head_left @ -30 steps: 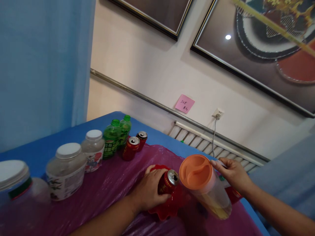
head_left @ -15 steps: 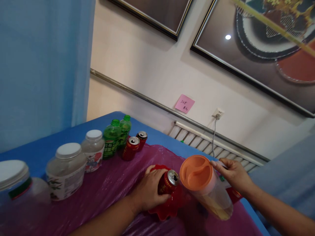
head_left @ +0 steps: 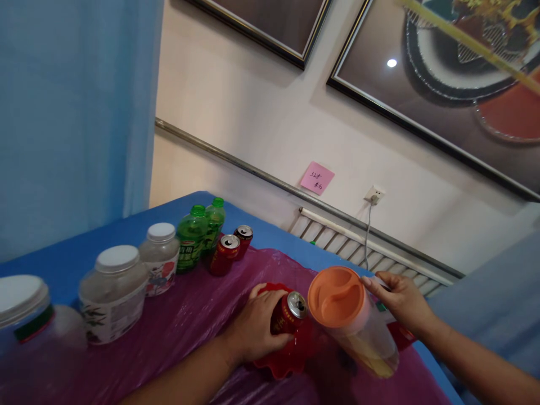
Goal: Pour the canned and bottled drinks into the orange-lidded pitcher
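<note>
My left hand (head_left: 257,326) is wrapped round a red drink can (head_left: 286,318) with an opened silver top. The can is over a red dish with a wavy rim (head_left: 280,365); whether it rests on the dish is hidden. My right hand (head_left: 403,304) grips the handle of a clear pitcher (head_left: 363,337), tilted to the left toward the can. An orange lid (head_left: 336,296) covers the pitcher, and yellowish liquid lies low inside it. The lid's edge is close beside the can's top; I cannot make out any stream between them.
Two more opened red cans (head_left: 225,255), two green bottles (head_left: 192,239) and several clear white-lidded jars (head_left: 113,295) line the left side. Purple plastic sheeting (head_left: 189,326) covers part of the blue table (head_left: 169,208). A red object (head_left: 400,336) is partly hidden behind the pitcher.
</note>
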{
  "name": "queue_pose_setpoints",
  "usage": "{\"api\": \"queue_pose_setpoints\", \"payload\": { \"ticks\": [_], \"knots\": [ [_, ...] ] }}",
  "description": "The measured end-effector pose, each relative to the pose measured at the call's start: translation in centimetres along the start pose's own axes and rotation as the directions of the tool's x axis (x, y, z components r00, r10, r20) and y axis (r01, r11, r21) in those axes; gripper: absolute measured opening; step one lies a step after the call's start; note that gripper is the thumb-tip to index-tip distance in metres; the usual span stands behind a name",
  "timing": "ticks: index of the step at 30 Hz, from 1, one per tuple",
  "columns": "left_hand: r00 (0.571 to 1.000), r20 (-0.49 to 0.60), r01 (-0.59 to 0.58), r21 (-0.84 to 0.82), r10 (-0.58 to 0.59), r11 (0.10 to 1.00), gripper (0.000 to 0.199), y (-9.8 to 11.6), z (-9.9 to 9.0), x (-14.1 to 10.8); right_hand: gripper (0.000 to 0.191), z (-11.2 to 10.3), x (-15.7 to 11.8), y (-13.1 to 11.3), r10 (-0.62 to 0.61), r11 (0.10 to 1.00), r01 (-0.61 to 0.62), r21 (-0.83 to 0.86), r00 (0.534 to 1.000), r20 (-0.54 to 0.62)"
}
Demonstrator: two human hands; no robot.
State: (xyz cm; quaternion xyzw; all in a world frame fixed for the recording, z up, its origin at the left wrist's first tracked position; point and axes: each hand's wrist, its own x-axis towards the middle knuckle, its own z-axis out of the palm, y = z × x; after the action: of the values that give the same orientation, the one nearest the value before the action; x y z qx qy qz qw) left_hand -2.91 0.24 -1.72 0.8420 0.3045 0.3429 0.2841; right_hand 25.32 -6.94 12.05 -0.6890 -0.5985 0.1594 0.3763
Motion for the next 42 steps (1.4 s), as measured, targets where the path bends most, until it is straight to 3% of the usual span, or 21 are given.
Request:
{"api": "queue_pose_setpoints", "payload": {
  "ticks": [42],
  "knots": [
    [1.000, 0.019, 0.022, -0.027, -0.022, 0.999, 0.067, -0.12, 0.02, 0.00, 0.056, 0.16, 0.10, 0.37, 0.024, 0.999, -0.024, -0.026, 1.000, 0.012]
  ]
}}
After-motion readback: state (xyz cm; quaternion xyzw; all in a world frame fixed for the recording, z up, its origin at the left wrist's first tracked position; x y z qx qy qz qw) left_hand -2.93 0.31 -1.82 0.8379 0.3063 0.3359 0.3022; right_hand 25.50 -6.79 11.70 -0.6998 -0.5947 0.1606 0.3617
